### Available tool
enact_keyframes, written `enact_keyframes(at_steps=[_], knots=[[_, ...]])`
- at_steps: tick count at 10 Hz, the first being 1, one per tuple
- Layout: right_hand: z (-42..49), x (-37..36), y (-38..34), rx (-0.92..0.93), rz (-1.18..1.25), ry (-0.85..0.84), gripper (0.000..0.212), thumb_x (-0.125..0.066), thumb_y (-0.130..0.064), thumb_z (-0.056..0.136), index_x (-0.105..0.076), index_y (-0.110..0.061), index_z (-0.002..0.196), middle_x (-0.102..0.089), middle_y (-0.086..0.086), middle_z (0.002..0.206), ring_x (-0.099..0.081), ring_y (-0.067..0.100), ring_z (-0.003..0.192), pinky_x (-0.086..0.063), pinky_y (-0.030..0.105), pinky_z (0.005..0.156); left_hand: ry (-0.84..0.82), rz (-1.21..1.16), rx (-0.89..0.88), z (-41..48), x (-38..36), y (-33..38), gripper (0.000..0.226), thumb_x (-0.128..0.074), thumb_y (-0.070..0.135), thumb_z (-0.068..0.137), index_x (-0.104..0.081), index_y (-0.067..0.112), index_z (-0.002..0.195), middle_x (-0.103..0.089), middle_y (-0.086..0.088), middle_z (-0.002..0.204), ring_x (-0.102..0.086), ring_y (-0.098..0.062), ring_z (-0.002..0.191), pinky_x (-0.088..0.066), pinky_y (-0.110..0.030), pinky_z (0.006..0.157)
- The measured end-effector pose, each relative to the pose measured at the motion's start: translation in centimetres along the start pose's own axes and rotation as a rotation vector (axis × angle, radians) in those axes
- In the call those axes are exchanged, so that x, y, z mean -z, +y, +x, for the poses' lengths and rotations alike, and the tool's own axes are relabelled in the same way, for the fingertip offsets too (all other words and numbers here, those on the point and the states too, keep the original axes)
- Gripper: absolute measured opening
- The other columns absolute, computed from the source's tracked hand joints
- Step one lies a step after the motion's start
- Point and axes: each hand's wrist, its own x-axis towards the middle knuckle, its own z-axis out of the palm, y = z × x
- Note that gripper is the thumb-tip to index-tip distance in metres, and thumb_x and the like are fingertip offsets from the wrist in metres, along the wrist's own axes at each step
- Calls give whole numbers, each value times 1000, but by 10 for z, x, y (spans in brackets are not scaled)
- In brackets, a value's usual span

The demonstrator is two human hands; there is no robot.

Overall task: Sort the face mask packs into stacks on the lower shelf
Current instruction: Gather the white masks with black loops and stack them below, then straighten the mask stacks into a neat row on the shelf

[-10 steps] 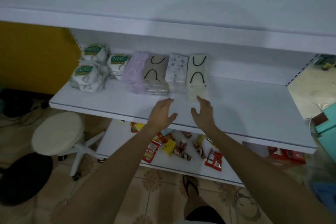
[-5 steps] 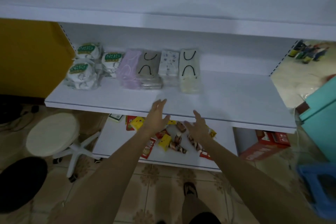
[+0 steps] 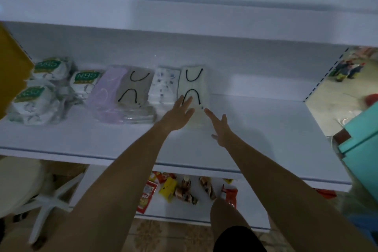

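Hands are spread empty, left hand and right hand at the cream pack; probably light, slippery, best gripped edgewise.

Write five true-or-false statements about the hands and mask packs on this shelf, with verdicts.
1. The left hand stretches straight fingers over the cream mask pack. True.
2. The right hand grips the lilac mask pack. False: it is open, holds nothing, and is right of the cream pack.
3. The N95 packs lie at the row's left end. True.
4. The grey mask pack lies right of the cream one. False: it lies left of it, beside the lilac pack.
5. On the bottom shelf lie snack packets. True.
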Motion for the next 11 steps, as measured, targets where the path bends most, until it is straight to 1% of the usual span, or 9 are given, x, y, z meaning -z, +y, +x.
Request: enact_keyframes(at_steps=[3, 4, 5, 6, 7, 8, 9, 10, 11], knots=[[33, -24, 0, 21, 107, -75, 110, -68, -51, 77, 7, -16, 150, -21, 6, 154, -30, 25, 137, -28, 38, 111, 27, -30, -88, 29, -29, -26, 49, -21, 35, 103, -17, 20, 150, -9, 2, 158, -7, -16, 146, -13, -38, 118], [37, -28, 1, 44, 123, -27, 101, -71, -39, 79, -3, -11, 149, -33, 9, 146, -39, 24, 127, -34, 32, 93, 89, -91, -143, 27, -32, -25, 49, -26, 38, 102, -24, 20, 148, -16, 0, 157, -13, -20, 145, -13, -36, 118], [41, -32, 4, 51, 173, 32, 91, -73, -31, 78, -16, -11, 146, -41, 12, 138, -46, 24, 113, -38, 34, 86, 142, 25, -207, 32, -40, -31, 47, -30, 33, 102, -25, 19, 147, -17, -2, 157, -14, -22, 144, -15, -37, 116], [45, -36, 6, 80, 200, 52, 94, -75, -27, 76, -15, -14, 148, -43, 10, 135, -49, 26, 114, -43, 38, 93, 42, -250, -176, 30, -39, -34, 67, -70, -5, 78, -33, -1, 134, -43, -28, 138, -42, -51, 124, -48, -61, 86], [47, -36, 4, 93, 225, 49, 98, -76, -24, 75, -12, -16, 149, -42, 10, 137, -48, 29, 121, -41, 45, 102, 33, -356, -223, 47, -48, -45, 70, -71, -13, 71, -32, -5, 129, -43, -31, 134, -45, -56, 117, -52, -60, 72], [47, -30, 0, 127, 190, 72, 84, -72, -15, 78, -23, -17, 146, -47, 10, 130, -52, 27, 112, -46, 40, 95, 134, -154, -421, 39, -50, -36, 51, -54, -2, 86, -32, -1, 132, -31, -21, 138, -47, -56, 116, -52, -58, 77], [44, -12, -5, 198, 82, 79, 67, -69, -8, 79, -39, -16, 138, -56, 11, 122, -58, 24, 97, -49, 35, 83, 242, 168, -429, 35, -60, -30, 49, -37, 31, 101, -25, 20, 147, -18, -2, 155, -21, -27, 142, -25, -43, 114], [35, 20, -9, 241, -48, 58, 62, -71, -5, 78, -45, -13, 133, -59, 4, 111, -60, 17, 87, -50, 30, 77, 152, 77, -332, 12, -69, 0, 51, -35, 37, 100, -20, 26, 148, -10, 2, 157, -14, -18, 143, -18, -38, 115], [23, 63, -15, 278, -212, 25, 56, -72, -2, 77, -50, -15, 126, -57, 2, 111, -58, 11, 85, -47, 15, 59, 60, -99, -300, 0, -84, 24, 55, -41, 40, 98, -22, 27, 147, -12, 0, 153, -34, -24, 135, -33, -36, 106]])
